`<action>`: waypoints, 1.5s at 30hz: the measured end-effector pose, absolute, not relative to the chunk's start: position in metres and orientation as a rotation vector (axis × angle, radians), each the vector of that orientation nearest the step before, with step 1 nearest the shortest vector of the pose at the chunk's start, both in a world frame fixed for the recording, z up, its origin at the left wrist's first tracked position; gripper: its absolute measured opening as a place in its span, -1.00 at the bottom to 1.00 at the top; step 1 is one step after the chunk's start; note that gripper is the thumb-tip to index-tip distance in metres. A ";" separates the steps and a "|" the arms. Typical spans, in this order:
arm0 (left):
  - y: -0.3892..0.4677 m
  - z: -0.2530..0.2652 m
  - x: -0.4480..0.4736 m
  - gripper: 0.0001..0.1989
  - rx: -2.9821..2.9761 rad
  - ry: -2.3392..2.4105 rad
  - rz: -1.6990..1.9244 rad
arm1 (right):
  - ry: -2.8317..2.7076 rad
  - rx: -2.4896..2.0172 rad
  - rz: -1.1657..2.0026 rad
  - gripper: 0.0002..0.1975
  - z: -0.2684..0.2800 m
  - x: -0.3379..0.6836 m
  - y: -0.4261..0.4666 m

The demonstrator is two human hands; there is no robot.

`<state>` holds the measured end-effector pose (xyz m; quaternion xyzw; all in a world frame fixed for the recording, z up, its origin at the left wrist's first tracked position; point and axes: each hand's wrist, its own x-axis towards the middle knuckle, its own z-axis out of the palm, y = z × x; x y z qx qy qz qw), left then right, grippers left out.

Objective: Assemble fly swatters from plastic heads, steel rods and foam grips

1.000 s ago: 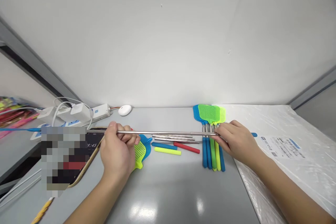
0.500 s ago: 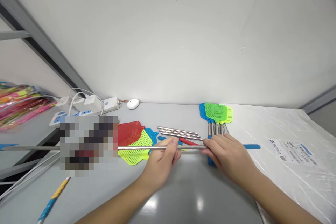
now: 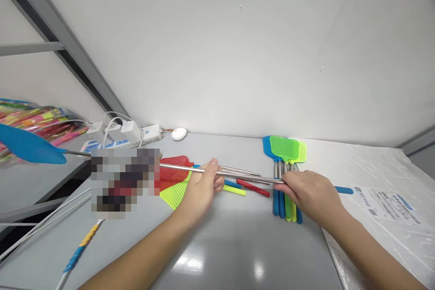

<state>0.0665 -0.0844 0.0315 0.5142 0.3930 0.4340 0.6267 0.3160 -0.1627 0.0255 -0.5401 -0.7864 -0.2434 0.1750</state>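
A long telescopic fly swatter (image 3: 246,176) is stretched out sideways between both hands. Its blue head reaches to the left edge, and its blue handle end pokes out beyond my right hand (image 3: 311,191). That hand is wrapped round the swatter near the handle. My left hand (image 3: 203,186) pinches the metal rod between thumb and fingers. Below the rod lie a red swatter head (image 3: 175,172) and a yellow-green swatter head (image 3: 175,191), partly hidden. Loose handles, among them a red handle (image 3: 253,188) and a yellow-green handle (image 3: 234,190), rest beside several metal rods (image 3: 239,171).
Several assembled fly swatters (image 3: 284,148) lie in a row by the wrapped white package (image 3: 374,158). To the left are a power strip (image 3: 151,133) with cables, a white oval device (image 3: 179,134), a blurred-out object (image 3: 124,183) and bagged colourful items (image 3: 34,122).
The swatter's left end has risen, bringing its blue head into view. Both hands still hold it, and my right hand has shifted slightly right. The view has turned a little.
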 end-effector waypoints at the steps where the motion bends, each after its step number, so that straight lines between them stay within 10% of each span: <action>1: -0.081 0.033 0.064 -0.57 1.169 0.905 1.020 | -2.226 -1.541 -0.705 -0.54 0.025 0.322 -0.163; 20: -0.066 0.044 0.059 -0.53 0.930 0.815 1.275 | -2.184 -1.607 -0.678 -0.73 0.026 0.338 -0.160; 45: -0.094 0.027 0.074 -0.48 1.432 0.735 0.661 | -2.150 -1.466 -0.717 -0.62 0.013 0.279 -0.162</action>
